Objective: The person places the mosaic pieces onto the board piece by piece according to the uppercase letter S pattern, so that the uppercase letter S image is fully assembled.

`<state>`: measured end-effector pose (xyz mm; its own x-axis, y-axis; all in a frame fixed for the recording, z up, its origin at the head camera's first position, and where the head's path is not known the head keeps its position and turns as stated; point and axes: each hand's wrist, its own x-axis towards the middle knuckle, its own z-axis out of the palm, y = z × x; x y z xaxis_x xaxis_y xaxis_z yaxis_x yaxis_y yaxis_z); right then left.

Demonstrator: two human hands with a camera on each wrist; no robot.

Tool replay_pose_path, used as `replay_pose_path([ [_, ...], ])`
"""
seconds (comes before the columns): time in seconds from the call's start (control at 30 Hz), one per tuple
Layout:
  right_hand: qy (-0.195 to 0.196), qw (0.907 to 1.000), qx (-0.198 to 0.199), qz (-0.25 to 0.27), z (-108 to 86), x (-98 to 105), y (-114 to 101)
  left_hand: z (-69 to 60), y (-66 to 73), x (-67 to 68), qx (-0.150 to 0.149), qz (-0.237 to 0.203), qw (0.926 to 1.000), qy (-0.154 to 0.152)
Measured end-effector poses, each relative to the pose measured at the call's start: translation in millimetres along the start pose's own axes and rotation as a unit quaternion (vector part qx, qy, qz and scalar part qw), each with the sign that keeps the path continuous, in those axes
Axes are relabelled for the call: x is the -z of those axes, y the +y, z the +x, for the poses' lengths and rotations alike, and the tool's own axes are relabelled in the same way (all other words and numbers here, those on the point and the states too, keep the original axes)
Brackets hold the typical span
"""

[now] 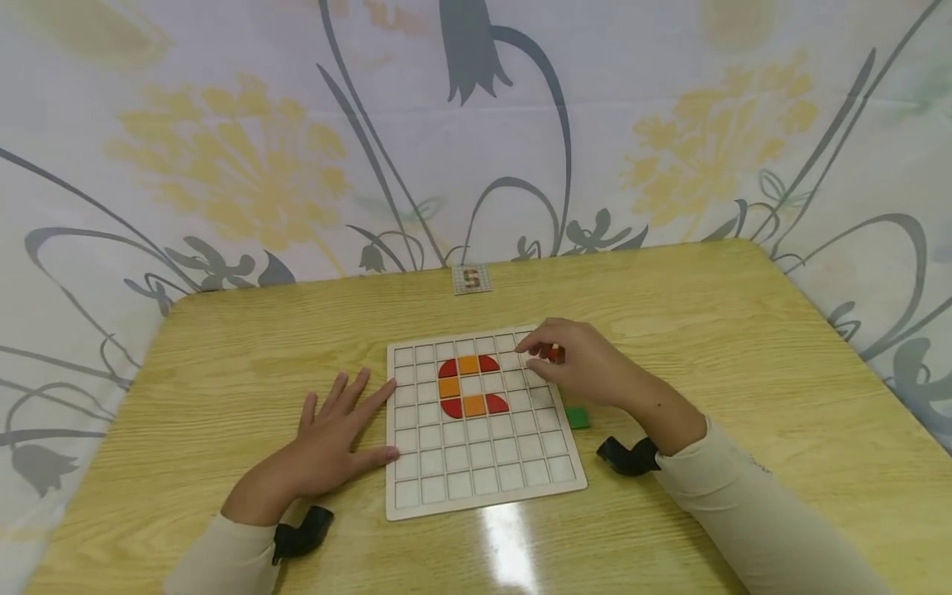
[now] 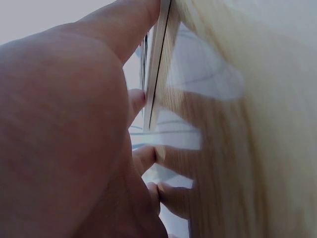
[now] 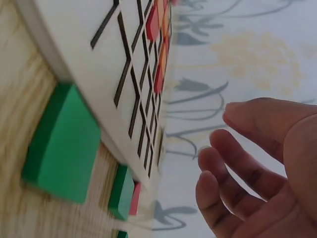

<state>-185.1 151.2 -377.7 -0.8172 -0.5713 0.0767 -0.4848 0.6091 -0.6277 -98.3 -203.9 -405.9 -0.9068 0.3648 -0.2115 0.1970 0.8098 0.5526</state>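
A white square grid board (image 1: 487, 506) lies on the table, with red quarter-round tiles (image 1: 496, 403) and orange square tiles (image 1: 449, 387) set in a C-like shape. My left hand (image 1: 327, 446) rests spread on the table, its thumb and index fingertips touching the board's left edge. Above the board's upper right part hovers my right hand (image 1: 587, 359), fingers loosely bent, thumb apart from them. The right wrist view shows nothing between those fingers. Beside the board's right edge lie a green tile (image 3: 64, 144), another green tile (image 3: 121, 193) and a red piece (image 3: 134, 198).
A small card (image 1: 472, 279) with a printed grid pattern lies at the table's back edge. Behind it hangs a flower-patterned cloth (image 1: 416, 149). Wood-grain tabletop (image 1: 283, 330) surrounds the board. Each wrist carries a black camera mount, such as the left mount (image 1: 303, 533).
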Motion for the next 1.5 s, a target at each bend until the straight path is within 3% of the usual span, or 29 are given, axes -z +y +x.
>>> replay_pose_path([
  [0.27, 0.04, 0.999, -0.01, -0.017, -0.9, 12, 13, 0.4, 0.9, 0.3, 0.001, 0.0, 1.0, 0.002],
  [0.47, 0.009, 0.9988, -0.043, -0.022, -1.3, 14, 25, 0.3, 1.9, 0.7, 0.002, 0.002, 1.0, 0.0],
  [0.87, -0.071, 0.9958, -0.038, -0.042, -2.5, 15, 43, -0.1, 1.4, 0.3, 0.001, 0.001, 1.0, -0.001],
  [1.5, -0.094, 0.9932, -0.042, -0.055, -2.3, 15, 42, 0.3, 0.6, 0.1, -0.004, -0.001, 1.0, 0.0],
])
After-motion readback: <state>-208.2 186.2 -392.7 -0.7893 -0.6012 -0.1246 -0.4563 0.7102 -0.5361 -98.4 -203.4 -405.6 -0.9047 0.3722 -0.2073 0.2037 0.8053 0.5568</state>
